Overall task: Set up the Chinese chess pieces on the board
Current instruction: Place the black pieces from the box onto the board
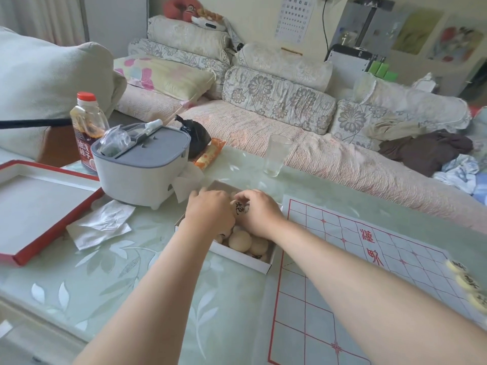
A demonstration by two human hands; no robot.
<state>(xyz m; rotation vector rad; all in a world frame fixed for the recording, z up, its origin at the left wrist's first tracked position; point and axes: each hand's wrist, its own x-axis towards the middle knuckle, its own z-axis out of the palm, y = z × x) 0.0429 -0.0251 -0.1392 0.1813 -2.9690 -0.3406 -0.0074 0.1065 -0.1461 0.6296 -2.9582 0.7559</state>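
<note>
A white cardboard box (241,256) of round pale wooden chess pieces (239,239) sits on the glass table, left of the paper board (342,299) with its red grid. Both my hands are inside the box. My right hand (259,216) pinches a piece with a black character (239,206), tilted up. My left hand (210,212) reaches among the pieces with curled fingers; what it holds is hidden. Three pieces (467,281) lie along the board's right edge.
A grey-lidded white bin (142,164) and a sauce bottle (88,127) stand behind the box, with tissues (101,223) and the red box lid (39,206) to the left. An empty glass (276,155) stands near the far table edge, by the sofa.
</note>
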